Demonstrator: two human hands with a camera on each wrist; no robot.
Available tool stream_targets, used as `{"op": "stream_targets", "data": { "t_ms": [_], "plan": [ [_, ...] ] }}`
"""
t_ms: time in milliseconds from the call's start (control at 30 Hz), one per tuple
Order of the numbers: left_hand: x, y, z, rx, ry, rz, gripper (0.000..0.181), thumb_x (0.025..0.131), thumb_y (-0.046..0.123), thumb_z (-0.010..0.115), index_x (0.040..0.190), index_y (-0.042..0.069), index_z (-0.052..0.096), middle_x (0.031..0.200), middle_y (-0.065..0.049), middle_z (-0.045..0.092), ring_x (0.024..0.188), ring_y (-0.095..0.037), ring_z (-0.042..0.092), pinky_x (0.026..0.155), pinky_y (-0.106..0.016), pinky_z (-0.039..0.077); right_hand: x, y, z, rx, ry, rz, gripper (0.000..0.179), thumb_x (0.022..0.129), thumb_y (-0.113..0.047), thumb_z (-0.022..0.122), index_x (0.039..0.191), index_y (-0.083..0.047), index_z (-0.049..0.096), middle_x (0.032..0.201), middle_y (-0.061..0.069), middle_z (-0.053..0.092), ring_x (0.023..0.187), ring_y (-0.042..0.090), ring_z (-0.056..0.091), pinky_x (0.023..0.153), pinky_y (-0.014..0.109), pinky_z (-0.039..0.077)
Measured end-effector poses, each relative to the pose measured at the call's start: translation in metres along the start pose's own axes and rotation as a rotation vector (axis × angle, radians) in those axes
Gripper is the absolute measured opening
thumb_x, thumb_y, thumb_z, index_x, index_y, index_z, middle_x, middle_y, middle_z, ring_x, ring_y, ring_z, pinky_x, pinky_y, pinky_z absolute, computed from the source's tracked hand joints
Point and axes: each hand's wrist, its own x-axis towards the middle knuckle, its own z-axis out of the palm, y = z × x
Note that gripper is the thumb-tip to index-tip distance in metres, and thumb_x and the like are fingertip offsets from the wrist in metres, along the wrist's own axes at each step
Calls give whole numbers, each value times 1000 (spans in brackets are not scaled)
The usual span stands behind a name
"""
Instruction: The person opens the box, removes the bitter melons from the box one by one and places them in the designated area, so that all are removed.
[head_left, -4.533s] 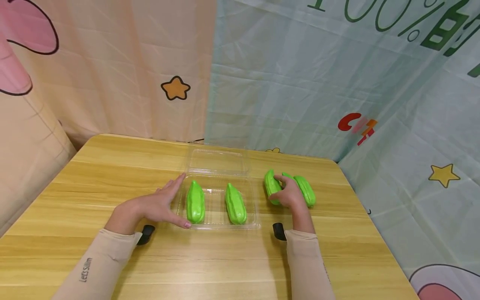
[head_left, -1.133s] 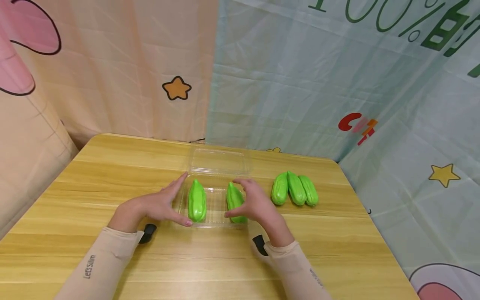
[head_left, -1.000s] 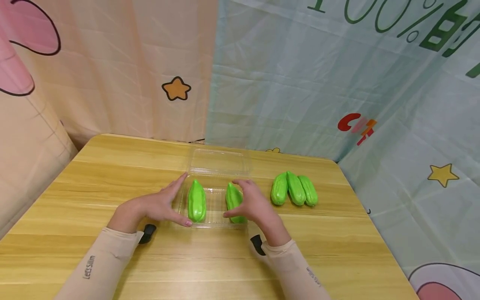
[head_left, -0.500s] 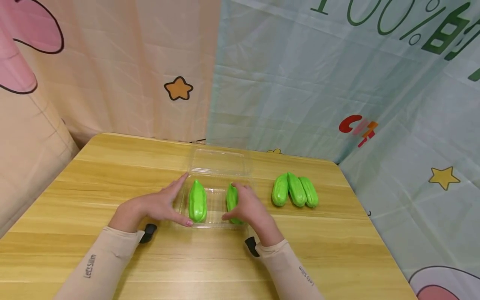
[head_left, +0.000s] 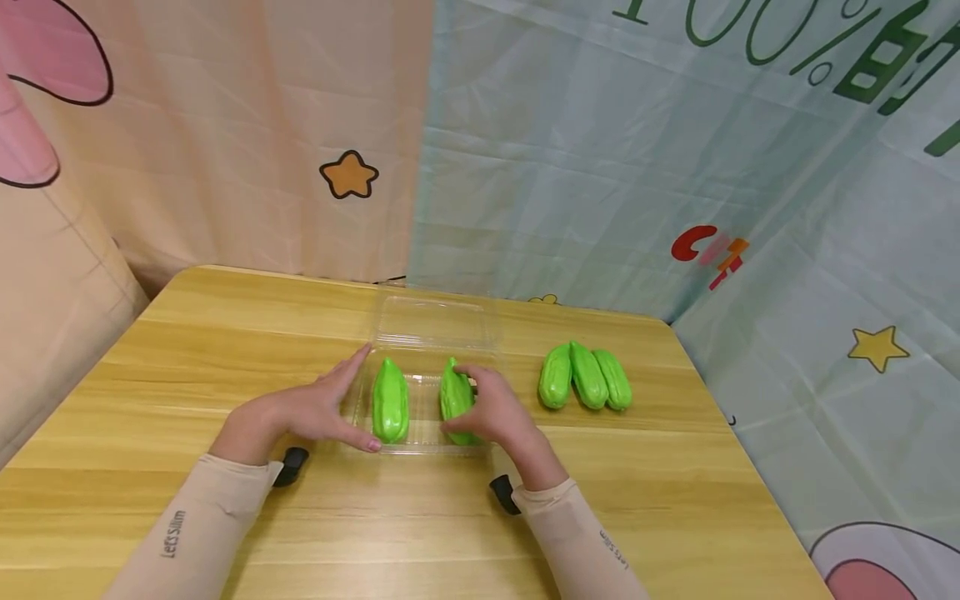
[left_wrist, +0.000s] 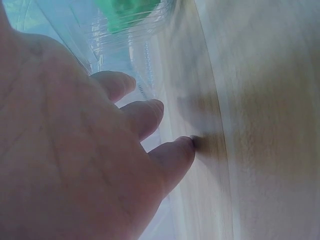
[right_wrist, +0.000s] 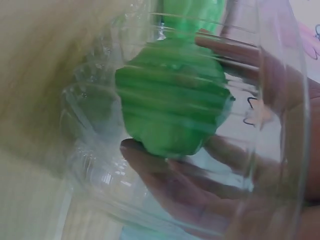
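A clear plastic clamshell box point(head_left: 426, 417) lies with its lid point(head_left: 435, 323) folded back, holding two bright green ridged gourds that look like bitter melons. My left hand point(head_left: 318, 408) spans the box's left side, fingers extended, thumb at the near corner. Beside it lies the left bitter melon point(head_left: 391, 402). Around the right bitter melon point(head_left: 455, 400), my right hand point(head_left: 498, 411) holds with thumb at the near end and fingers at the far side. Through the clear wall in the right wrist view, fingers point(right_wrist: 165, 182) bend about that melon point(right_wrist: 172, 95).
Three more bitter melons point(head_left: 587, 379) lie side by side on the wooden table point(head_left: 405, 533), right of the box. Printed curtains point(head_left: 600, 167) hang close behind the table's far edge.
My right hand has come from the outside melons to the box, and its fingers have closed on the right melon, shifting it slightly left. The left hand stays put.
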Motion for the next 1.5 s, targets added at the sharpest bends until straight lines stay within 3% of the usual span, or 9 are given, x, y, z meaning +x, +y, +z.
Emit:
{"op": "stream_targets", "data": {
  "t_ms": [200, 500, 733, 1033, 1267, 1500],
  "plan": [
    [0, 0, 0, -3, 1, 2, 143, 72, 53, 88, 159, 13, -19, 164, -26, -12, 146, -53, -5, 110, -74, 6, -1, 1, -5, 111, -6, -27, 88, 69, -10, 93, 146, -7, 52, 142, 15, 53, 126, 39, 54, 96, 45, 51],
    [-2, 3, -1, -10, 1, 13, 143, 72, 51, 89, 159, 12, -18, 164, -27, -10, 146, -54, -5, 109, -76, 7, -7, 11, -24, 376, 16, -14, 84, 73, -10, 90, 148, -18, 53, 144, 15, 51, 130, 40, 50, 79, 42, 59],
    [-2, 4, 0, -17, 2, 17, 143, 72, 49, 89, 159, 11, -18, 164, -26, -11, 147, -53, -6, 109, -76, 4, -13, 24, -41, 491, 68, -4, 82, 74, -6, 88, 148, -18, 54, 149, 9, 48, 132, 38, 49, 80, 44, 59],
    [-2, 3, 0, -16, 1, 13, 142, 73, 49, 89, 159, 12, -17, 164, -26, -11, 146, -54, -6, 108, -76, 4, -20, 33, -55, 544, 63, 35, 83, 75, -7, 88, 148, -22, 52, 152, 4, 45, 133, 34, 48, 84, 44, 57],
    [-2, 2, -1, -18, 7, -3, 141, 73, 51, 88, 160, 13, -16, 164, -27, -10, 146, -53, -7, 108, -76, 3, -26, 43, -70, 562, 83, 37, 81, 78, -5, 85, 150, -17, 50, 154, 5, 42, 134, 34, 47, 85, 41, 57],
    [1, 0, 1, -12, 14, 17, 142, 72, 52, 88, 160, 11, -16, 164, -25, -11, 147, -51, -6, 109, -75, 2, -32, 62, -80, 523, 115, 79, 81, 80, -4, 83, 152, -15, 47, 156, 8, 39, 136, 36, 45, 87, 38, 56]
  ]
}}
